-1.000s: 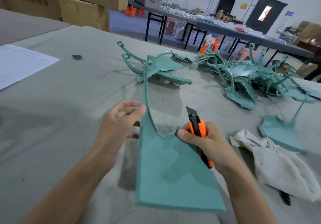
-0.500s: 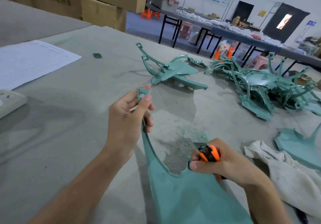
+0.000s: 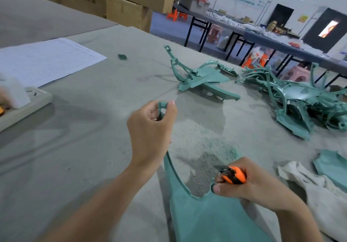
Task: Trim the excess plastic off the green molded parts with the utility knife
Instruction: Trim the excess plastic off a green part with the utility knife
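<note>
A green molded part (image 3: 204, 215) with a flat base and a long curved arm lies in front of me on the grey table (image 3: 84, 129). My left hand (image 3: 152, 133) grips the looped tip of that arm, fingers curled round it. My right hand (image 3: 251, 183) holds the orange utility knife (image 3: 233, 175) at the notch where the arm meets the base, thumb pressed on the part's edge. The blade is hidden from view. Green shavings (image 3: 216, 153) lie scattered between my hands.
Trimmed-looking green parts (image 3: 202, 80) lie further back, a bigger pile of green parts (image 3: 300, 99) at the right, another green piece (image 3: 332, 164) beside a white rag (image 3: 319, 194). A paper sheet (image 3: 47, 61) and a power strip (image 3: 24, 106) lie left. Cardboard boxes (image 3: 131, 1) stand behind.
The part has been lowered and tilted toward me. My left hand slid up to the arm's looped tip. The knife turned down into the notch, hiding its blade.
</note>
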The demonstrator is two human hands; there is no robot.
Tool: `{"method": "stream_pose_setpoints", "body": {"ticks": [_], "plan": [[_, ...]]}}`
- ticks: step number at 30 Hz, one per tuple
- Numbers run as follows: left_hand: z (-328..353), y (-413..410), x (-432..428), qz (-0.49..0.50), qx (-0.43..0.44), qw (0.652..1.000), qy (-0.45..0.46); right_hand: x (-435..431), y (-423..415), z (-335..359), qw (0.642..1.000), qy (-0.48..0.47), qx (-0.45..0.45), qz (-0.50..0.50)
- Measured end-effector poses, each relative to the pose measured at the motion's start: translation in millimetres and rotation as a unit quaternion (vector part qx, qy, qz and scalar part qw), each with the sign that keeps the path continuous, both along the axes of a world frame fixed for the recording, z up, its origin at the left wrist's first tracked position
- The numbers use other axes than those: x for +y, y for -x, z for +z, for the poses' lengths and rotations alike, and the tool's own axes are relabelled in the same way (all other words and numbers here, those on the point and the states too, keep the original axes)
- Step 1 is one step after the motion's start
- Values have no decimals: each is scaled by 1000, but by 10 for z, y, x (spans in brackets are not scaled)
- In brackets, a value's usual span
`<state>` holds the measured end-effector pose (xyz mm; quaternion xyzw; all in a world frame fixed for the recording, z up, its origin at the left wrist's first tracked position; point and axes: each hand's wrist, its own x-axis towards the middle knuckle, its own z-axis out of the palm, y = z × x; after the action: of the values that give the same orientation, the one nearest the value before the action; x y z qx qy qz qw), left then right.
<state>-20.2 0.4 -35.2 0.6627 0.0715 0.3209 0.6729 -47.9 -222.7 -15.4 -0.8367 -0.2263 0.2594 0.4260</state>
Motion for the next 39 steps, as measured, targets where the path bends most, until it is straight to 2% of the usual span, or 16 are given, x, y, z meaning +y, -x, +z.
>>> {"method": "stream_pose_setpoints", "body": {"ticks": [4,8,12,16,20,23,26,29,31,34,36,39], "plan": [[8,9,15,-16,4,1000,5,3,8,19,1000,-5,5,-2],[3,-24,60,-68,53,989,118,2,11,25,1000,2,1,-11],[21,-64,107,-148,104,958,223,-7,18,46,1000,-3,-5,-31],[36,-70,142,-197,127,938,257,-47,22,47,998,-9,4,-62],[36,-92,139,-258,153,922,243,-66,22,22,990,-21,2,-137],[7,-114,64,-324,203,913,142,-67,-6,2,964,-82,-18,-251],[-29,-54,-20,-424,274,859,83,-42,-37,-12,926,-151,-34,-343],[-117,23,-72,-503,275,815,85,-11,-49,-24,903,-199,-26,-380],[-156,39,-89,-492,282,817,110,-1,-47,-35,894,-235,-1,-381],[-158,6,-89,-464,262,840,106,-8,-66,-27,882,-267,21,-388],[-138,-27,-64,-437,237,862,95,-49,-108,-26,854,-301,48,-422],[-99,-63,3,-400,212,883,125,-112,-152,-49,819,-365,103,-431]]}}
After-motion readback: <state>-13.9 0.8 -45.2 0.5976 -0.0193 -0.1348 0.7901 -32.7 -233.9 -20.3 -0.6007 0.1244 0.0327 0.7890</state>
